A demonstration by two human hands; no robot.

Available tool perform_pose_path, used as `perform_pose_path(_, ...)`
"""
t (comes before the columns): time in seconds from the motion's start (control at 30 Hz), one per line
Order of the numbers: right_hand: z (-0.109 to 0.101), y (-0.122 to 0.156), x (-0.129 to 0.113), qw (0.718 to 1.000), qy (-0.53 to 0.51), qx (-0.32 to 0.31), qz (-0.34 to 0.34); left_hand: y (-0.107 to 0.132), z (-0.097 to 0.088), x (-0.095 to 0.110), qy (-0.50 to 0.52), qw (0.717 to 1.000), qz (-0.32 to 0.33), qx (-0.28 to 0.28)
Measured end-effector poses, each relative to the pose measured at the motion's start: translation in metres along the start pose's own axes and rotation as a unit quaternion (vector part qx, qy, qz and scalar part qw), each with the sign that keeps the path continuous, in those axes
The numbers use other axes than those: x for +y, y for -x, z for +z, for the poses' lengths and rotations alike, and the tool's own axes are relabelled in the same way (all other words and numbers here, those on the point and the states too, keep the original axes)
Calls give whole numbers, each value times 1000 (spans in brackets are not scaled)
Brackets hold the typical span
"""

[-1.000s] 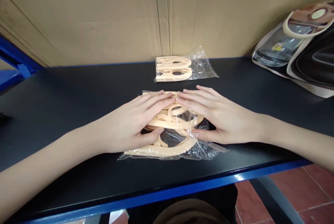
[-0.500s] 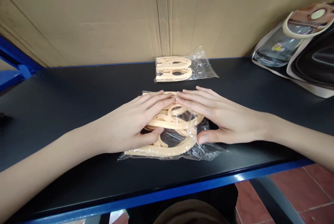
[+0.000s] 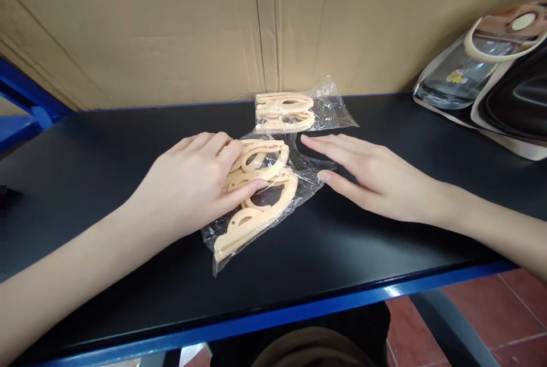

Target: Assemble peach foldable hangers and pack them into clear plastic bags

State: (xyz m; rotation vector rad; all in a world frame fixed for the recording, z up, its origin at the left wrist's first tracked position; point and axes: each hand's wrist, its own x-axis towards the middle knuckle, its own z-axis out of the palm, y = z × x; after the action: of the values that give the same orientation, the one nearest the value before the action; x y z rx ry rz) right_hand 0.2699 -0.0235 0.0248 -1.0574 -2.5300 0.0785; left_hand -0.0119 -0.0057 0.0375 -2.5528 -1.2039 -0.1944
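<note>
A clear plastic bag of cream-coloured folding hangers (image 3: 282, 199) lies tilted on the black tabletop, its lower left corner toward me. My left hand (image 3: 200, 179) grips the bag's left side, thumb on top and fingers curled over the far part. To the right, my right hand (image 3: 363, 173) is open, fingers stretched out and thumb apart, its tips at the loose plastic end of the bag; whether they touch it I cannot tell. Just behind lies a second clear bag with similar cream pieces (image 3: 284, 113).
A cardboard sheet (image 3: 171, 31) stands along the back edge. At the right are a clear water bottle (image 3: 453, 79) with a beige handle and a black bag (image 3: 517, 93) with a pale strap. A blue metal rail (image 3: 273, 324) edges the black tabletop (image 3: 106, 276) in front.
The near bag has turned, its right end swinging away from me. My left hand has gone from lying flat to gripping it. My right hand has come off the hangers toward the right.
</note>
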Motion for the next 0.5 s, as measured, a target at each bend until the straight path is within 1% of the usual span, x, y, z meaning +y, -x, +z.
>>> perform_pose_path(0.07, 2, -1, 5, 999, 2, 2, 42, -1, 2, 0, 40, 998, 53, -1)
perform_pose_path(0.13, 3, -2, 10, 997, -18, 2, 76, -3, 5, -1, 91, 989, 113, -2)
perform_pose_path(0.2, 5, -3, 15, 993, -54, 0, 109, -3, 8, -2, 125, 981, 149, -5)
perform_pose_path(0.3, 5, -5, 18, 987, -92, -4, 131, -4, 10, -4, 143, 976, 163, -14)
perform_pose_path(0.37, 4, -6, 16, 987, -105, 4, 123, -4, 10, -6, 147, 975, 167, -20)
perform_pose_path(0.5, -1, -4, 6, 987, -118, 39, 101, -5, 10, -7, 150, 973, 174, -30)
